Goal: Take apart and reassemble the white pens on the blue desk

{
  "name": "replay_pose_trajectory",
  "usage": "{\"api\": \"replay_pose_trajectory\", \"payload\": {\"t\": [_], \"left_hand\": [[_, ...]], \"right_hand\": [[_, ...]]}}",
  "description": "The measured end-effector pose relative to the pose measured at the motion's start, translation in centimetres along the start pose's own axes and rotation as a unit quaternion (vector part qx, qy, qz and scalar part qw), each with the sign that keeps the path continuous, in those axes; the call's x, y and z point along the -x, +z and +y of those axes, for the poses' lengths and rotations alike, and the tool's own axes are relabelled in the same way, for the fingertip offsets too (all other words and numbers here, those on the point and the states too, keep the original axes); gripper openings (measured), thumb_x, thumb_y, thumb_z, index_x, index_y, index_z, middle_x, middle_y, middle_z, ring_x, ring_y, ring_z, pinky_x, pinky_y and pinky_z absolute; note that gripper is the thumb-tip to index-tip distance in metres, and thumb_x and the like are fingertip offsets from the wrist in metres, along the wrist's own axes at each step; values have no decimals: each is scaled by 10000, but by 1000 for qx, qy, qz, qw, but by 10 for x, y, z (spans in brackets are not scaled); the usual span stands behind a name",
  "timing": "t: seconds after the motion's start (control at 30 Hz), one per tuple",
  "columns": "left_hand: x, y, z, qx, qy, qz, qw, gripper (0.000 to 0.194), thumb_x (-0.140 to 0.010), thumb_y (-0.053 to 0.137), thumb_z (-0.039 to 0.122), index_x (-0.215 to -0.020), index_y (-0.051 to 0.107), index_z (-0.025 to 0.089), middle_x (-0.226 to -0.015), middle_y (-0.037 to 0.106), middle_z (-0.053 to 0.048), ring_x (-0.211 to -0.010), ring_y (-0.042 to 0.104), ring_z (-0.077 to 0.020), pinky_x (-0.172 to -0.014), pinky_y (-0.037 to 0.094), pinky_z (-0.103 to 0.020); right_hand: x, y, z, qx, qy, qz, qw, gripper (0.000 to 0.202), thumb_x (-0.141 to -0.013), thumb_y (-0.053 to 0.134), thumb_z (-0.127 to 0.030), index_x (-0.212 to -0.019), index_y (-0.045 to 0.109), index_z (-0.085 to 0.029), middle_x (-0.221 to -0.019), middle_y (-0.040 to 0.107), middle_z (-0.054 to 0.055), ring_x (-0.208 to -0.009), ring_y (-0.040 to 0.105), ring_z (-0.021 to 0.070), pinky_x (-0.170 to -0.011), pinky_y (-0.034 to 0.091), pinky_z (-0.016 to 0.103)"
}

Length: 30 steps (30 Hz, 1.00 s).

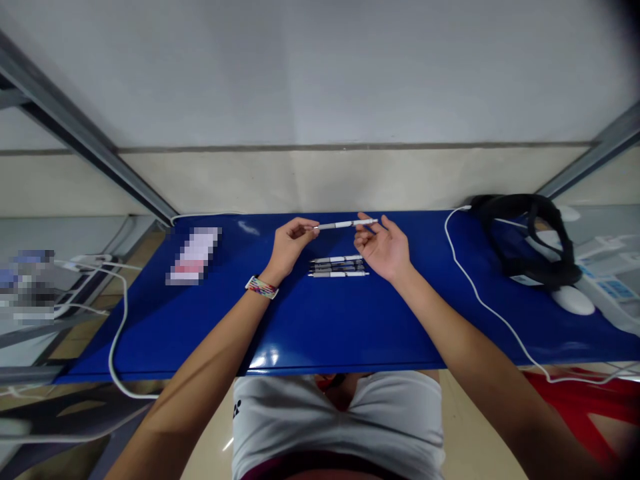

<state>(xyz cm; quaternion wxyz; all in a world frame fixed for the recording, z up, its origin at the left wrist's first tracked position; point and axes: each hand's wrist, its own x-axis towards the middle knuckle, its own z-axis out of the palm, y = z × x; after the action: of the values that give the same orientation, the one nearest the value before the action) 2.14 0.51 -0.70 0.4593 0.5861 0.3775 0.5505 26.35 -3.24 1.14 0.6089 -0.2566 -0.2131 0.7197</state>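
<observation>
My left hand (289,248), a patterned band on its wrist, pinches the left end of a white and grey pen (343,225). That pen is held roughly level above the far part of the blue table. At its other end, my right hand (386,249) is turned palm up, thumb and fingers apart, with the pen's right end by its fingertips; whether they touch it I cannot tell for sure. Below, between my hands, several similar pens (337,273) lie side by side on the table, the right ends of some close to my right hand.
The blue tabletop (320,327) runs back to a pale wall. A blurred-out white and pink item (195,257) lies at the left. On the right sit a black headset with a strap (530,240) and a white cable (473,287). Grey metal posts (95,140) flank the table.
</observation>
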Motion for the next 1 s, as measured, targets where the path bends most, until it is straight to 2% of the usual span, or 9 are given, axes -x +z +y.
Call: {"api": "replay_pose_trajectory", "payload": {"t": [0.13, 0.2, 0.33, 0.4, 0.53, 0.67, 0.77, 0.87, 1.0], "left_hand": [[-2, -4, -2, 10, 11, -17, 1000, 233, -840, 868, 351, -1010, 806, 204, -860, 761, -38, -815, 697, -174, -831, 569, -336], [-3, -5, -2, 13, 9, -34, 999, 228, -860, 851, 355, -1018, 802, 198, -853, 756, -39, -801, 689, -167, -819, 562, -326], [-1, -7, 4, -30, -9, -82, 996, 263, -908, 803, 410, -1054, 814, 191, -848, 761, -42, -769, 673, -165, -785, 546, -320], [1, -7, 8, -98, -11, -105, 990, 278, -921, 788, 442, -1043, 833, 196, -895, 791, -56, -803, 690, -184, -804, 545, -335], [3, -9, 13, -229, 31, -138, 963, 241, -947, 746, 437, -979, 856, 225, -993, 828, -71, -871, 717, -219, -849, 539, -370], [3, -10, 11, -295, 69, -164, 939, 156, -936, 731, 355, -921, 850, 255, -976, 835, -51, -910, 724, -237, -909, 529, -403], [3, -9, 9, -325, 84, -179, 925, 145, -936, 715, 328, -893, 839, 267, -973, 838, -38, -946, 724, -247, -966, 508, -428], [3, -8, 7, -336, 96, -196, 916, 127, -929, 716, 314, -885, 825, 265, -942, 834, -27, -919, 731, -238, -1018, 478, -447], [1, -8, 2, -351, 120, -210, 905, 107, -914, 708, 274, -866, 802, 261, -946, 831, -21, -923, 736, -231, -1058, 437, -459]], "right_hand": [[0, -3, 1, 152, -70, -9, 986, 214, -893, 804, -298, -1066, 818, -173, -867, 769, 64, -730, 669, 162, -714, 611, 321], [-1, -8, 2, 222, -111, -10, 969, 195, -862, 848, -293, -1027, 839, -189, -840, 771, 51, -712, 667, 158, -715, 608, 331], [-5, -18, -3, 349, -134, -28, 927, 227, -847, 873, -365, -1015, 866, -213, -867, 805, 68, -759, 709, 184, -767, 604, 367], [-7, -22, -6, 422, -147, -45, 893, 197, -843, 864, -354, -996, 874, -231, -901, 826, 71, -842, 749, 220, -826, 601, 390], [-7, -30, -11, 559, -186, -71, 805, 130, -866, 787, -286, -968, 866, -269, -994, 843, 50, -945, 769, 265, -893, 582, 425], [-9, -38, -11, 661, -206, -87, 716, 183, -863, 732, -204, -968, 851, -293, -1008, 834, 25, -971, 747, 263, -925, 566, 431], [-10, -42, -9, 700, -224, -99, 671, 191, -866, 723, -180, -950, 843, -301, -1017, 830, 21, -1009, 727, 269, -968, 545, 452], [-11, -43, -8, 715, -242, -106, 648, 146, -888, 728, -196, -919, 834, -293, -1006, 818, 26, -988, 710, 269, -981, 523, 473], [-10, -43, -7, 719, -249, -113, 639, 118, -904, 740, -213, -881, 826, -291, -975, 803, 24, -954, 702, 261, -1020, 497, 495]]}}
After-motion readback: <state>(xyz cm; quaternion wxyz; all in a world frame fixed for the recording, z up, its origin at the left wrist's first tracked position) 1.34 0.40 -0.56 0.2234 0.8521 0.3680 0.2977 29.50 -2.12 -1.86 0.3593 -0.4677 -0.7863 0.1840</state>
